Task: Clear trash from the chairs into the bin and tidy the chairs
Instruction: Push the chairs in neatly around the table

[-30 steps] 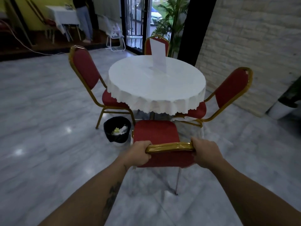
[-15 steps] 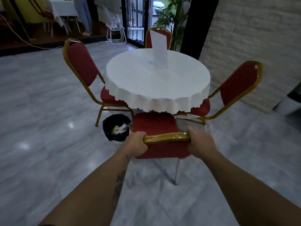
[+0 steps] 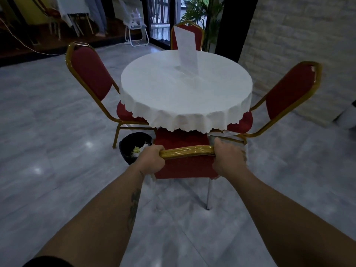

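Observation:
A red chair with a gold frame (image 3: pixel 185 166) stands right in front of me, its seat partly under the edge of the round table's white cloth (image 3: pixel 185 112). My left hand (image 3: pixel 152 158) grips the left end of its gold top rail and my right hand (image 3: pixel 227 157) grips the right end. A black bin (image 3: pixel 127 149) with white and yellow trash in it sits on the floor just left of this chair. Three more red chairs surround the table: one on the left (image 3: pixel 90 74), one on the right (image 3: pixel 289 93), one at the far side (image 3: pixel 196 33).
A white upright card (image 3: pixel 187 49) stands on the table. A brick wall (image 3: pixel 298 35) runs along the right, with a palm plant (image 3: pixel 200 12) behind the table. A white chair (image 3: pixel 135 29), a person's legs and another table lie far back left. Grey tile floor spreads to my left.
I have pushed the near chair forward, so its seat has slid further under the tablecloth. Both hands keep their hold on the top rail.

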A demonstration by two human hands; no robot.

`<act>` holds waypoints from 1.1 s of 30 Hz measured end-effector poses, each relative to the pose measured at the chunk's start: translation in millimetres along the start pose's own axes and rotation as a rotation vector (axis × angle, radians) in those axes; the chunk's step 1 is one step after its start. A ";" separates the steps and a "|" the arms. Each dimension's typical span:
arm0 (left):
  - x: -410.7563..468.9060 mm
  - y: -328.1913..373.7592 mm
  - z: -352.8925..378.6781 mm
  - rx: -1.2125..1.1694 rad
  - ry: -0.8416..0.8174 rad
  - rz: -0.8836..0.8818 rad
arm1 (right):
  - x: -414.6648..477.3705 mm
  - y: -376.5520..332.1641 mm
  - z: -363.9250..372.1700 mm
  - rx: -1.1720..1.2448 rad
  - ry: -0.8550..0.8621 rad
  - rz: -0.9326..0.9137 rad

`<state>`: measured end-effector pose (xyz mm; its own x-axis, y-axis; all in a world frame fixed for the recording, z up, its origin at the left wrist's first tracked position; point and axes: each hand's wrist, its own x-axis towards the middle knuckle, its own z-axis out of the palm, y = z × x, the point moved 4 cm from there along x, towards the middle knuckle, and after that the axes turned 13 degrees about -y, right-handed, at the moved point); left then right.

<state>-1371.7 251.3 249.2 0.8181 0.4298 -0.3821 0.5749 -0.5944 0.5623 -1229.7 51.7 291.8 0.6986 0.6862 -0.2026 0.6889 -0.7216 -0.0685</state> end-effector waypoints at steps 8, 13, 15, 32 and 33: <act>16.9 -1.3 -15.4 -0.034 0.014 -0.025 | 20.5 -4.3 -1.9 0.020 0.055 -0.065; 18.6 -7.1 -25.1 -0.005 0.066 -0.058 | 26.9 -14.5 -2.6 0.054 0.036 -0.087; 17.2 -8.3 -22.7 0.010 0.089 -0.058 | 25.3 -15.2 -0.5 0.056 0.023 -0.081; 6.8 0.5 -10.2 0.113 0.200 -0.189 | 21.3 4.6 9.8 0.083 0.047 -0.128; 7.9 -1.5 -10.1 0.112 0.206 -0.187 | 21.9 4.7 11.7 0.094 0.046 -0.142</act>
<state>-1366.2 262.5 252.7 0.6842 0.6609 -0.3084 0.7228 -0.5582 0.4073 -1213.4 62.2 275.6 0.6055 0.7835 -0.1397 0.7615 -0.6214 -0.1846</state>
